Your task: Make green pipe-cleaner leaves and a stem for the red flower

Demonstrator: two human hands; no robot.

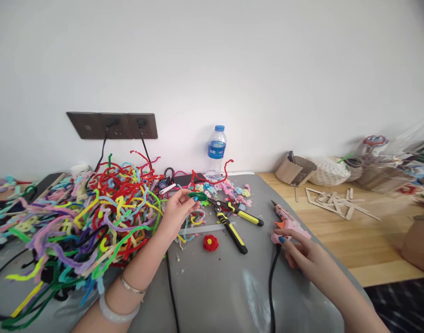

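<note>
Between the thumb and fingers of my left hand (180, 208) is a small green pipe-cleaner loop (199, 196). My right hand (300, 252) has its fingers curled at the handle of a pink hot glue gun (290, 224), which rests on the grey mat with its nozzle pointing away. Just right of the left hand lie pliers (234, 233) with yellow-and-black handles, their jaws near the green loop. A red pipe-cleaner flower (210, 243) with a yellow centre sits on the mat between my hands.
A large tangle of coloured pipe cleaners (111, 217) covers the left side. A water bottle (217, 150) stands against the wall, with small fuzzy scraps (236, 192) before it. Wooden sticks (333, 201) lie at right, near another person's arm (418, 243). A black cable (273, 286) trails from the glue gun.
</note>
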